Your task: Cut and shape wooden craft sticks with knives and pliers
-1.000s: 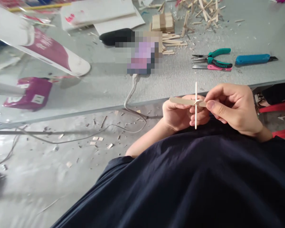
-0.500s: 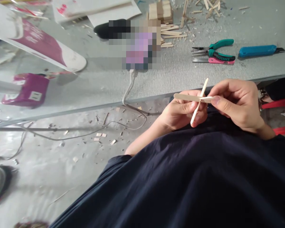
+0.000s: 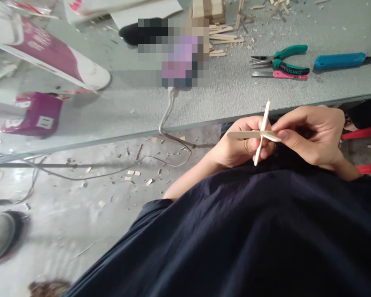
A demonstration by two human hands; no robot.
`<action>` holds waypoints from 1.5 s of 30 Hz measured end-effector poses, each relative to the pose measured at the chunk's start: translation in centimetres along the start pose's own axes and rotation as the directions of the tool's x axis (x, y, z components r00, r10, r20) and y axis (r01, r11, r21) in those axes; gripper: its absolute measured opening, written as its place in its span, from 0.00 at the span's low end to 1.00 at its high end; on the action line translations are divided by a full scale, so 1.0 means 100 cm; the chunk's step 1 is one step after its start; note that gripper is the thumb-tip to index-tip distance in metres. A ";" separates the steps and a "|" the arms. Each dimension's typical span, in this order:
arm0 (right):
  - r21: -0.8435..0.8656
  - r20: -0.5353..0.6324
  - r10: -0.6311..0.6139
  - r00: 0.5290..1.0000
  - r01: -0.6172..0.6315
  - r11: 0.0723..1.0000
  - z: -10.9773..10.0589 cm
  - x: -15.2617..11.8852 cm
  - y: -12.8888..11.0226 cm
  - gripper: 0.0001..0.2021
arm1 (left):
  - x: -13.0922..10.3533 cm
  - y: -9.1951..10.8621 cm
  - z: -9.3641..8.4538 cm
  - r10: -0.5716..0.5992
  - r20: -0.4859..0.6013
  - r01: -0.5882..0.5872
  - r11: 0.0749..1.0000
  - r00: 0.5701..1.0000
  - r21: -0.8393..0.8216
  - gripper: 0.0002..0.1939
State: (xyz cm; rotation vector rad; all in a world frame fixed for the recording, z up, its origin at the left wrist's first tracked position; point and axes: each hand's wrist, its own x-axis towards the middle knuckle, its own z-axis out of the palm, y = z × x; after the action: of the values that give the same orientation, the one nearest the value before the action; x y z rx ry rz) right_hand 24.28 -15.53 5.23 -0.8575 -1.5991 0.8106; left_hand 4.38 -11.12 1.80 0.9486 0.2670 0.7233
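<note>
Crossed wooden sticks (image 3: pixel 247 134) are held just off the table's front edge, above my lap. My left hand (image 3: pixel 239 144) grips them near the crossing, its thumb pressed below the flat, roughly horizontal stick. One narrower stick (image 3: pixel 266 114) stands across it, pointing toward the table. A shorter-looking piece slants off to the right of the crossing. At that right end my right hand (image 3: pixel 311 138) pinches the sticks between thumb and index finger. How the sticks are joined at the crossing is too small to tell.
On the grey table (image 3: pixel 136 99) lie green-handled pliers (image 3: pixel 292 51), a pink-handled tool (image 3: pixel 289 75), a blue cutter (image 3: pixel 340 61), loose sticks (image 3: pixel 222 37), a purple object (image 3: pixel 40 113) and a blurred-out device (image 3: pixel 181 57) with a white cable (image 3: pixel 165 115). Scraps litter the floor (image 3: pixel 111 214).
The crossed sticks have turned slightly in my hands, the cross stick now more upright and the slanting piece tipped downward. My right hand has shifted a little to the right. The view has shifted slightly.
</note>
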 end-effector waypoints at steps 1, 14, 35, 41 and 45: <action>0.006 0.005 -0.010 1.000 0.009 1.000 0.000 0.000 0.000 0.08 | -0.001 -0.002 -0.001 0.009 -0.006 -0.009 1.000 1.000 0.005 0.34; 0.040 0.087 -0.021 0.996 0.018 0.999 0.000 0.001 0.001 0.07 | -0.004 0.003 0.002 0.032 0.024 -0.033 0.999 0.999 0.022 0.30; 0.284 0.042 -0.119 0.992 0.103 0.953 0.001 -0.006 0.027 0.09 | -0.001 -0.005 -0.007 0.018 -0.074 -0.016 1.000 0.997 0.020 0.34; 0.425 -0.014 -0.132 0.991 0.126 0.896 0.004 -0.005 0.040 0.14 | 0.003 -0.009 -0.008 -0.018 -0.128 0.016 1.000 0.992 -0.020 0.34; 0.411 -0.135 -0.127 0.983 0.172 0.895 0.007 0.002 0.049 0.08 | 0.006 -0.007 -0.007 0.058 -0.151 -0.055 0.998 0.987 0.021 0.36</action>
State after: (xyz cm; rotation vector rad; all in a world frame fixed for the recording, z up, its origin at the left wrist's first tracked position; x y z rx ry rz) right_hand 24.13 -12.89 0.98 -0.4503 -1.3102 0.9392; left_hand 4.85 -10.53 0.90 0.9213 0.3814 0.8479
